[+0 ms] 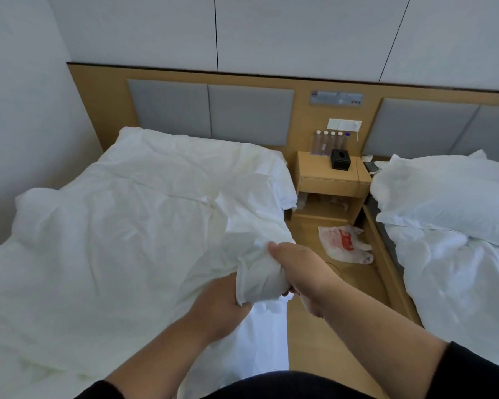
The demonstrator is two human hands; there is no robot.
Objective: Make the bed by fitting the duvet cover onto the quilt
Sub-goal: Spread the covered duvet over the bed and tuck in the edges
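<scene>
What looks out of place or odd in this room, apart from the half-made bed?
A crumpled white and red plastic bag lies on the wooden floor between the two beds, in front of the nightstand. It looks dropped, not stored. Nothing looks spilled or damaged.

No lettering can be read anywhere. Beyond the hands, on the wooden wall panel, a small silver plaque (pixel 336 98) carries a round prohibition-style sign at its left end and rows of print, all too blurred to make out. Just beyond and to the right of the right hand (pixel 301 276), a white plastic bag (pixel 344 243) on the floor bears a red printed mark, unreadable. The bottles (pixel 329 142) on the nightstand far beyond the hands have purplish labels whose print is too small to tell.
</scene>
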